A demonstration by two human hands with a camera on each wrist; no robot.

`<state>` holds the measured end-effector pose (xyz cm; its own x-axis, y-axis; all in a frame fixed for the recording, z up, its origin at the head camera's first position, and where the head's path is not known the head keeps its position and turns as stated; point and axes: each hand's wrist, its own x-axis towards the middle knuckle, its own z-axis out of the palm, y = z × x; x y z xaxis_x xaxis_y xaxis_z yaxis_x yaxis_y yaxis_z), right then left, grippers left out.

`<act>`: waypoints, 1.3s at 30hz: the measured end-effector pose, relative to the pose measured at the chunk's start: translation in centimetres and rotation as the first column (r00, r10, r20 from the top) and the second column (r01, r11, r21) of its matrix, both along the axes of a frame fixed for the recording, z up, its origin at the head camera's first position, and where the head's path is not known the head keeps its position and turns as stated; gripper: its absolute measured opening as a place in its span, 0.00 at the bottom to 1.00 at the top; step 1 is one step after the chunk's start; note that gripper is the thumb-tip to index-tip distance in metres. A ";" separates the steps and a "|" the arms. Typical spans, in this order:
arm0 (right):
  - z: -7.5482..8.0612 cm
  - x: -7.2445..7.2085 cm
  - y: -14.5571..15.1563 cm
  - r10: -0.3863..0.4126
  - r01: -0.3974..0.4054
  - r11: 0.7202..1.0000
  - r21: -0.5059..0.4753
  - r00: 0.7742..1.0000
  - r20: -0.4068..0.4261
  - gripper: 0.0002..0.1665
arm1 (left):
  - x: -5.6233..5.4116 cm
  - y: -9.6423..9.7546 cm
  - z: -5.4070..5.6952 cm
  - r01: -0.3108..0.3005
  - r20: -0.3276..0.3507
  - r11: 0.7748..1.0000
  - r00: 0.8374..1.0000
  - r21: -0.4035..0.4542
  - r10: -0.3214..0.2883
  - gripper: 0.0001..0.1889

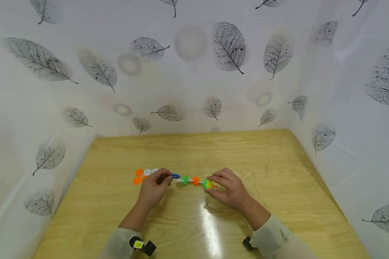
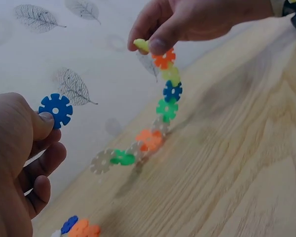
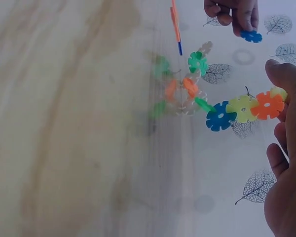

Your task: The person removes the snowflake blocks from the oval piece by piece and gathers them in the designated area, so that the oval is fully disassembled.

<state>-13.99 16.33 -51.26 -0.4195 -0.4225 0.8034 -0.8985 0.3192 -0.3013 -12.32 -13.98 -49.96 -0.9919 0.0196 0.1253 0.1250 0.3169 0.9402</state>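
Observation:
Between thumb and forefinger, my left hand (image 1: 153, 189) pinches a blue notched plastic disc (image 2: 55, 110), a snowflake-shaped linking piece. My right hand (image 1: 230, 189) pinches the yellow end piece (image 2: 141, 45) of a chain of linked snowflake discs. From that end the chain runs through an orange disc (image 3: 267, 105), a yellow one (image 3: 242, 108), a blue one (image 3: 221, 116), then green, white and orange ones. A white disc (image 2: 102, 162) forms its far end, low over the table on the left hand's side. In the left wrist view the blue disc stands apart from that white end.
Loose orange discs (image 1: 137, 180) and white discs (image 1: 147, 172) lie on the wooden table (image 1: 272, 154), left of and behind the left hand. A pale curtain (image 1: 194, 79) printed with leaves surrounds the table's back and sides.

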 end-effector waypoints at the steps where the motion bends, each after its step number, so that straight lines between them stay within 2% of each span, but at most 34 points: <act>1: 0.0 0.0 0.0 -0.001 0.001 1.000 0.005 1.000 0.000 0.23 | 0.0 -0.3 -0.1 -0.008 0.012 1.000 1.000 -0.006 0.008 0.03; 7: -0.2 -0.1 0.1 -0.007 0.007 1.000 0.027 1.000 0.009 0.23 | 0.0 -1.9 -0.6 -0.039 0.028 0.996 0.999 -0.081 0.041 0.05; 14: -0.1 -0.2 0.1 -0.012 0.012 0.999 0.035 1.000 0.009 0.23 | 0.1 -3.6 -0.6 -0.079 0.064 0.988 0.994 -0.136 0.089 0.07; 21: 0.1 -0.2 0.1 -0.017 0.017 0.999 0.035 1.000 0.009 0.24 | 0.3 -5.1 -0.7 -0.080 0.095 0.981 0.991 -0.179 0.098 0.10; 30: 0.2 0.0 0.0 -0.020 0.020 0.999 0.036 1.000 0.011 0.25 | 0.7 -6.3 -0.8 -0.109 0.115 0.959 0.983 -0.263 0.144 0.08; 34: 0.2 0.1 0.0 -0.022 0.021 0.999 0.040 1.000 0.017 0.26 | 0.8 -6.7 -1.1 -0.118 0.135 0.944 0.977 -0.308 0.166 0.08; 39: 0.2 0.2 0.0 -0.030 0.028 0.999 0.041 0.999 0.029 0.26 | 0.9 -7.2 -1.4 -0.108 0.195 0.940 0.964 -0.324 0.179 0.11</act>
